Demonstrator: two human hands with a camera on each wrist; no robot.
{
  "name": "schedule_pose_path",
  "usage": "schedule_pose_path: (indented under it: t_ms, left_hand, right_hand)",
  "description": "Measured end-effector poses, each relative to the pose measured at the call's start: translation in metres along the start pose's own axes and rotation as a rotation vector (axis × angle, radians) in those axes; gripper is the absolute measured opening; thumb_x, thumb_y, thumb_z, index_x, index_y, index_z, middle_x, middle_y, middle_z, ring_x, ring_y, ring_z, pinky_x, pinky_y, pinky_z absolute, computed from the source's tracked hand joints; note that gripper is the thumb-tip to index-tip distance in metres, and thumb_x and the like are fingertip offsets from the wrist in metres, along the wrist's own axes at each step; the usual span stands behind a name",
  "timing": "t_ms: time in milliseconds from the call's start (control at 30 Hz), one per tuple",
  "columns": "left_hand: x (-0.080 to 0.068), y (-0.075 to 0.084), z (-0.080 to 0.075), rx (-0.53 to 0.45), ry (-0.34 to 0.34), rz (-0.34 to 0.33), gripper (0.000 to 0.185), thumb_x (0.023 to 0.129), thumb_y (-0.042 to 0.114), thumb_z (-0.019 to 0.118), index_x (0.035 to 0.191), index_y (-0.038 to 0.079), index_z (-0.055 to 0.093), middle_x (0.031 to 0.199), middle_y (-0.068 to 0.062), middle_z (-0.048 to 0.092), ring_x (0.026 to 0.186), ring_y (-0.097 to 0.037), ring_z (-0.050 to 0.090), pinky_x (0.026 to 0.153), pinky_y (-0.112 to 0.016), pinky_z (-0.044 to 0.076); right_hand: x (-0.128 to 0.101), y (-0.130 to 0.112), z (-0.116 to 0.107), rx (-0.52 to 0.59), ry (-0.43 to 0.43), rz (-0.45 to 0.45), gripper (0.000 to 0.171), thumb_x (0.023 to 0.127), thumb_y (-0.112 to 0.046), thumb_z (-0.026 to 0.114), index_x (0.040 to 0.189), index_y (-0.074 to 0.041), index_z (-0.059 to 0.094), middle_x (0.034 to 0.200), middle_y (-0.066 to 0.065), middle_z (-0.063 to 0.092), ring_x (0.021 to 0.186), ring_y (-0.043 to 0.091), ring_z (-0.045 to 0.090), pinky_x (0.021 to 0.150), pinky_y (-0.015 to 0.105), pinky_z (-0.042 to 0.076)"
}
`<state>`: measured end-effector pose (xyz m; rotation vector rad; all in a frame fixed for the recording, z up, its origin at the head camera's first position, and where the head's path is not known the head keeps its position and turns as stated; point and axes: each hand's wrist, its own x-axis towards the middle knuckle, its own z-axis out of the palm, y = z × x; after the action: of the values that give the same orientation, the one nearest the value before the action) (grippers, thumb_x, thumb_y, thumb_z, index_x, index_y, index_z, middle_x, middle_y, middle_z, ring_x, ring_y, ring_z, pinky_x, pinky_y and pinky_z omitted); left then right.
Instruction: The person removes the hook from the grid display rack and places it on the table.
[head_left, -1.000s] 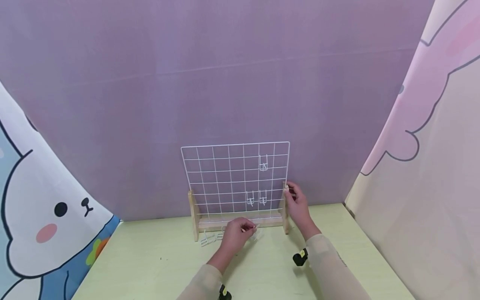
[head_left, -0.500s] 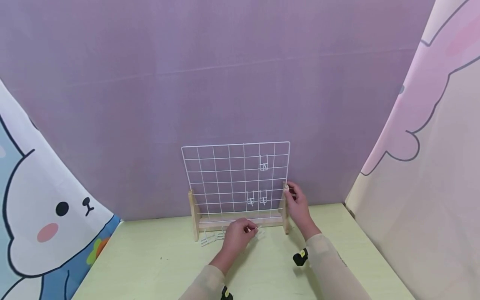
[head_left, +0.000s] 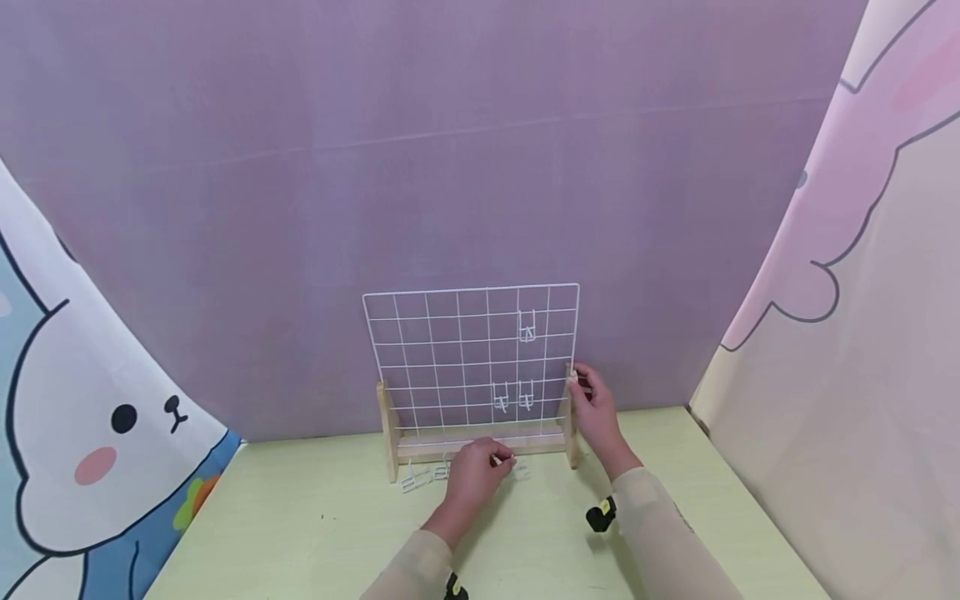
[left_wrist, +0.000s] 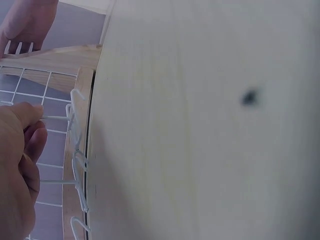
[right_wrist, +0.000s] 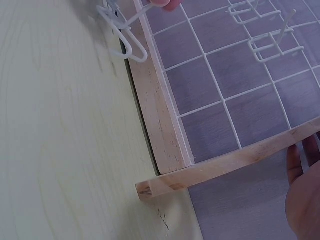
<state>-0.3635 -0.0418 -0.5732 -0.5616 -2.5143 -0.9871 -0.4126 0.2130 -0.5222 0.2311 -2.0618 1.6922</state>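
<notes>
Left hand [head_left: 471, 475] is low on the pale green table [head_left: 315, 533], just in front of the wooden base [head_left: 480, 444] of the wire grid rack [head_left: 450, 350]. Its fingertips pinch a white wire hook [left_wrist: 70, 120]; the left wrist view shows thumb and forefinger closed on the hook's straight prong. More loose hooks [head_left: 420, 477] lie on the table just left of that hand, touching or nearly touching the base.

Right hand [head_left: 595, 406] is at the rack's right wooden upright [head_left: 572, 417], fingers curled around the post near its top, apparently steadying it. The right wrist view shows only a palm edge, so how firm the hold is cannot be told.

Three hooks already hang on the grid: one high right [head_left: 527, 327], two side by side lower [head_left: 513, 397].

Risks, as judged:
- The pinch is on a thin prong; the hook could twist or slip out when lifted.
- The loose hooks lie tangled close; a lifted one may drag a neighbour along.
- The rack stands on a narrow base; a push against the grid could tip it backward if the right hand lets go.
</notes>
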Motion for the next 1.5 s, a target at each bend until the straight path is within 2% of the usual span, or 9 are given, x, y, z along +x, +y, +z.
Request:
schedule_pose_path:
  t_ms: [267, 700, 933, 1200, 1500]
  left_hand:
    - [-0.0001, -0.0011, 0.0, 0.022, 0.001, -0.017, 0.007, 0.094, 0.019, 0.09, 0.091, 0.021, 0.085, 0.087, 0.014, 0.073, 0.073, -0.003, 0.065, 0.066, -0.026, 0.054]
    - [0.0004, -0.0008, -0.0011, 0.039, 0.001, -0.015, 0.007, 0.092, 0.016, 0.091, 0.091, 0.019, 0.085, 0.087, 0.011, 0.075, 0.074, -0.005, 0.067, 0.067, -0.026, 0.057]
    - [0.0002, -0.0002, -0.0009, 0.022, -0.005, -0.03, 0.009, 0.092, 0.015, 0.091, 0.09, 0.018, 0.084, 0.087, 0.01, 0.076, 0.074, -0.006, 0.067, 0.067, -0.027, 0.057]
    - [0.001, 0.0001, -0.0018, 0.0, -0.018, -0.056, 0.006, 0.094, 0.018, 0.09, 0.091, 0.019, 0.084, 0.089, 0.011, 0.076, 0.075, -0.004, 0.067, 0.068, -0.026, 0.057]
    - [0.0008, -0.0016, -0.0037, -0.089, -0.026, -0.108, 0.006, 0.094, 0.016, 0.09, 0.097, 0.013, 0.086, 0.09, 0.011, 0.075, 0.075, -0.004, 0.066, 0.067, -0.026, 0.057]
  right_hand:
    - [-0.0016, -0.0011, -0.0004, 0.001, -0.005, 0.01, 0.036, 0.117, -0.019, 0.059, 0.152, -0.013, 0.06, 0.132, 0.02, 0.065, 0.116, 0.029, 0.06, 0.09, 0.022, 0.056]
    - [-0.0004, 0.0014, -0.0005, -0.01, -0.003, 0.002, 0.035, 0.117, -0.018, 0.058, 0.151, -0.012, 0.06, 0.132, 0.019, 0.066, 0.116, 0.028, 0.059, 0.091, 0.022, 0.055]
    - [-0.0009, 0.0029, -0.0005, -0.006, -0.011, 0.009, 0.036, 0.117, -0.021, 0.058, 0.152, -0.013, 0.06, 0.132, 0.02, 0.065, 0.116, 0.029, 0.059, 0.09, 0.022, 0.055]
    - [-0.0008, 0.0021, -0.0006, -0.011, 0.005, -0.005, 0.034, 0.116, -0.015, 0.059, 0.15, -0.01, 0.06, 0.131, 0.019, 0.066, 0.114, 0.028, 0.061, 0.088, 0.023, 0.056]
    - [-0.0009, 0.0028, -0.0014, -0.008, 0.002, -0.013, 0.034, 0.117, -0.017, 0.059, 0.15, -0.011, 0.061, 0.131, 0.019, 0.066, 0.114, 0.028, 0.06, 0.088, 0.021, 0.055]
